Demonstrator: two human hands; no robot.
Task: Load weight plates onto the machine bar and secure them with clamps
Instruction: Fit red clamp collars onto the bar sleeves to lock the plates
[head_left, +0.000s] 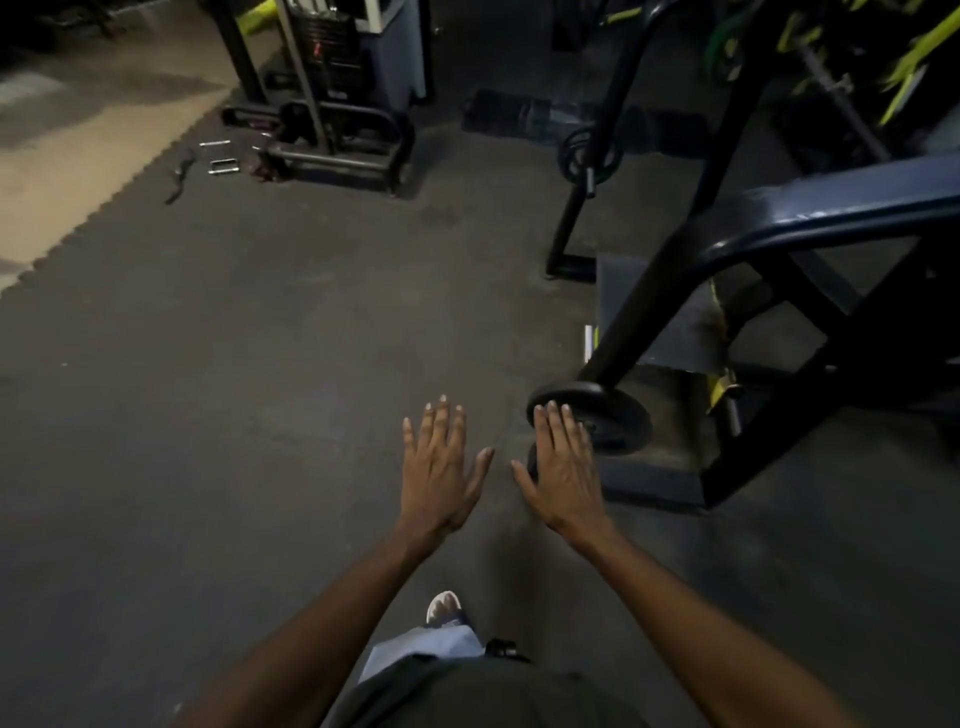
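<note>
Two bare hands, the left hand (440, 470) and right hand (563, 467), hover flat and empty above a black weight plate (613, 421) at the machine frame (810, 208); likely heavy and rigid, it wants a rim grip.

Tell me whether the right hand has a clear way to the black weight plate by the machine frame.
Probably yes. The right hand is open, holds nothing, and hovers just in front of the weight plate. Nothing shows between them; the machine frame stands behind the plate.
</note>
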